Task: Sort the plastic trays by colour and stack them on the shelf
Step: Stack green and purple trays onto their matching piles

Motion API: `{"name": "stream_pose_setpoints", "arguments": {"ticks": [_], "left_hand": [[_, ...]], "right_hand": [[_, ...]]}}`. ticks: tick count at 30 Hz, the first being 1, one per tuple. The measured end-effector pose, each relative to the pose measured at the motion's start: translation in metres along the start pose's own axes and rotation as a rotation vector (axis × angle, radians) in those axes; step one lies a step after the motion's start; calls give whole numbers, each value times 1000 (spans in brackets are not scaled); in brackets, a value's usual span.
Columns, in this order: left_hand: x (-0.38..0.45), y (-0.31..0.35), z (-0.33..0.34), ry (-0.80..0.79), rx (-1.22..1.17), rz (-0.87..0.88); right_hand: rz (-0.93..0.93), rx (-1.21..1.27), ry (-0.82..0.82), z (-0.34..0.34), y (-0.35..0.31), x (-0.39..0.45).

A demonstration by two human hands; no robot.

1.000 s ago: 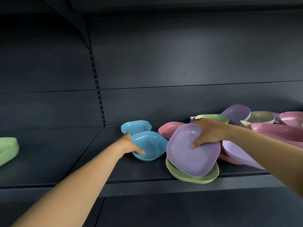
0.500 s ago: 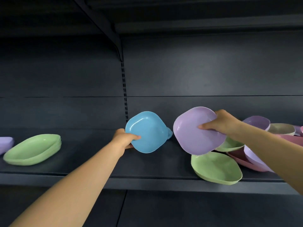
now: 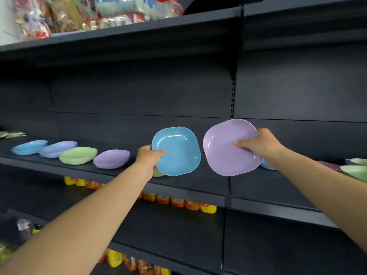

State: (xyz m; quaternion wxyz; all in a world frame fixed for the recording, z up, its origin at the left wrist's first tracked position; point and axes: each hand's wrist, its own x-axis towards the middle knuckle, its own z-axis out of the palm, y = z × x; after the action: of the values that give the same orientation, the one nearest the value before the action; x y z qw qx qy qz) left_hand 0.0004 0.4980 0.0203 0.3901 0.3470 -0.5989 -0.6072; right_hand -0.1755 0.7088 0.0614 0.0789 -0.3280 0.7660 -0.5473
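The rounded-square blue plastic tray (image 3: 177, 150) and the rounded-square lilac plastic tray (image 3: 228, 149) are smooth with a soft gloss, catching pale highlights along their rims. The dark grey metal shelf (image 3: 198, 181) looks matt and even. Up top, crinkled clear plastic packets (image 3: 59, 14) shine.

Left hand (image 3: 148, 158) holds blue tray (image 3: 176, 150); right hand (image 3: 262, 144) holds purple tray (image 3: 228, 149).

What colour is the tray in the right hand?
Lilac purple; the tray in the right hand shows in the head view.
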Motion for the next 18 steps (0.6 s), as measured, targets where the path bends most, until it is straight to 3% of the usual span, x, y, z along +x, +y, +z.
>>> {"name": "stream_pose_setpoints", "arguments": {"ticks": [5, 11, 18], "left_hand": [[12, -1, -90, 96, -4, 16], [23, 0, -188, 329, 2, 96], [66, -1, -278, 403, -76, 144]], "right_hand": [[-37, 120, -16, 89, -37, -12], [-48, 178, -56, 192, -77, -10], [-78, 233, -124, 303, -112, 15]]}}
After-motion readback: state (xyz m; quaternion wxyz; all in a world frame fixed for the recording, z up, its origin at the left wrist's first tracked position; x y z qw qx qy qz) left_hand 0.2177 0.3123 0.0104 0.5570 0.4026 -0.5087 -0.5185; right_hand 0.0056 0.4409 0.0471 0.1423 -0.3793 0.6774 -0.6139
